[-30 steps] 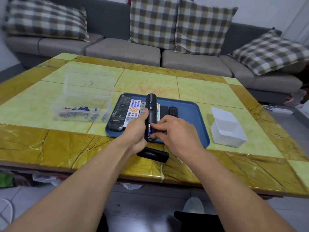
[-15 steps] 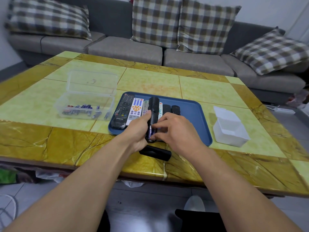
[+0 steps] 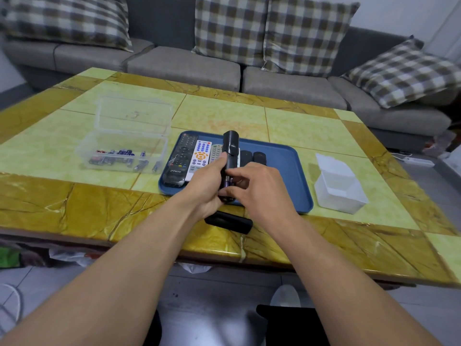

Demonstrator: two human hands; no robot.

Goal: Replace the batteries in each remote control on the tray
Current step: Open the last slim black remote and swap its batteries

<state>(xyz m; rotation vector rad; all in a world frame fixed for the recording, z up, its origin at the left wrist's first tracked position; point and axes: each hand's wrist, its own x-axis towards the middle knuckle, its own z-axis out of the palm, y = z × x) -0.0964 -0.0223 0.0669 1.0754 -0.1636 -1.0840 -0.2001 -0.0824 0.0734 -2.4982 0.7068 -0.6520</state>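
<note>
Landmark: the blue tray, sitting near the front edge of the worktop, roughly centre.
Left hand: left hand hovers over the tray's front-left part, fingers wrapped round a slim black remote and holding it upright-ish, top end tilted away.
Right hand: right hand is over the tray's front middle, thumb and fingers pinching at the lower end of that same remote, where something purple, looks like a battery, peeks out. Can't tell if it's fully seated.
Cover: a black battery cover lies on the worktop just in front of the tray's front rim, pretty close to the worktop edge.
Other remotes: on the tray's left side, a black remote, a white remote with blue and orange buttons, and a grey one mostly hidden behind the hands; two small black ones sit behind the hands too.
Room on tray: the right half of the tray is bare blue.
Left of tray: clear box with loose batteries, lid hinged open, just beside the tray's left rim.
Right of tray: white open-lid container, a small gap off the right rim.
Behind tray: open worktop all the way back to the sofa.
</note>
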